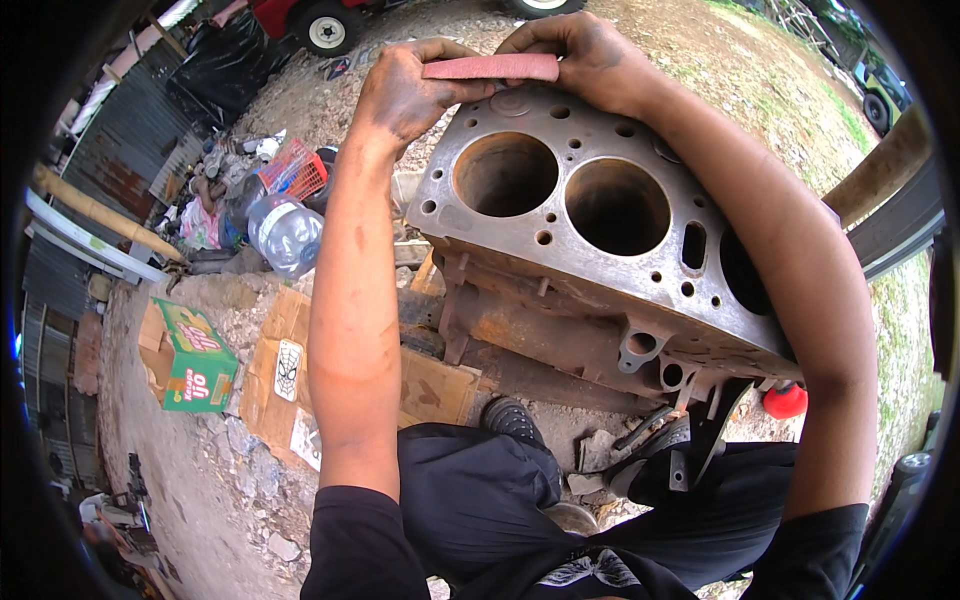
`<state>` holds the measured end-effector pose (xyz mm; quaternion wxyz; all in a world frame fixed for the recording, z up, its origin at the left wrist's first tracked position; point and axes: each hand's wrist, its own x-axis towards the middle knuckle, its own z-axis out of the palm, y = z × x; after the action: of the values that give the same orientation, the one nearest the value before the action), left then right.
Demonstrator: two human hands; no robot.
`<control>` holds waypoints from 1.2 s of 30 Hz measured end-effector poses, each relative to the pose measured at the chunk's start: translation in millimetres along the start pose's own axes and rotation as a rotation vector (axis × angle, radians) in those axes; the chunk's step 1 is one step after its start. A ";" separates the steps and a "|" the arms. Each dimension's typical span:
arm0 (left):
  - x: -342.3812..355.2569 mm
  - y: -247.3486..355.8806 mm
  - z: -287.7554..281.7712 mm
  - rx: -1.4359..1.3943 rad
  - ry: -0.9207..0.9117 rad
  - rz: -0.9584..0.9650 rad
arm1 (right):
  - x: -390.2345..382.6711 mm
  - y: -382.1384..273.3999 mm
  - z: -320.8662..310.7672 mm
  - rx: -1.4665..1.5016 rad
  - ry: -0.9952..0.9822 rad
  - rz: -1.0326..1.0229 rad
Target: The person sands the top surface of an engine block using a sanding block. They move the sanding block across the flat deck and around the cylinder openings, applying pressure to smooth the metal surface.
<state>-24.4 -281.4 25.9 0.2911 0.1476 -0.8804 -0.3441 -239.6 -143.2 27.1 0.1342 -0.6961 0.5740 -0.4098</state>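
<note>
A strip of reddish-pink sandpaper [490,67] is stretched between my two hands, just beyond the far left corner of an engine block [488,232]. My left hand [398,92], smudged dark, grips the strip's left end between thumb and fingers. At the other end, the closed fingers of my right hand [596,64] hold it, partly hidden behind the strip. The block's flat grey top face carries large round cylinder bores [617,207] and several small holes. My right forearm passes over the block's right side and hides part of one bore.
Cardboard [440,388] lies on the ground left of the block, near a green box [200,365]. Farther off are a clear plastic bottle [286,236], a red crate [295,170] and rubbish. A red round object [785,402] sits below the block's right end.
</note>
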 end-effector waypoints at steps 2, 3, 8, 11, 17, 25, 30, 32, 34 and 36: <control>-0.3 4.2 1.0 0.045 0.004 -0.010 | 0.8 4.7 -0.4 0.003 -0.012 -0.013; -0.3 6.3 1.6 0.067 0.007 -0.014 | 1.4 7.0 -1.0 0.004 -0.018 -0.020; 1.5 7.4 2.0 -0.028 -0.048 -0.056 | 3.5 10.4 -1.0 0.002 -0.004 -0.047; 2.1 4.6 5.7 -0.022 -0.032 -0.061 | 2.4 7.0 -5.4 -0.028 -0.024 -0.018; 3.0 8.8 1.2 -0.009 -0.044 -0.037 | 2.1 6.1 -4.5 0.083 -0.036 0.081; 0.5 20.0 -6.6 0.094 -0.043 -0.096 | 2.1 6.9 -4.5 0.055 -0.046 -0.052; 2.8 28.4 -13.9 0.172 -0.105 -0.174 | 1.8 4.3 -0.5 0.002 -0.080 -0.016; 8.9 30.0 -12.5 0.193 -0.097 -0.180 | 4.4 15.3 -3.9 0.008 -0.031 -0.049; 11.0 27.5 -1.0 0.159 -0.047 -0.168 | 6.5 22.2 -6.4 0.072 -0.025 -0.027; 11.9 21.2 0.2 0.114 -0.041 -0.182 | 5.9 24.9 -7.3 0.195 -0.061 0.050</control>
<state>-35.1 -271.5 45.3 0.2318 0.2361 -0.8873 -0.3213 -262.1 -154.1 17.8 0.2292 -0.6773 0.5442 -0.4389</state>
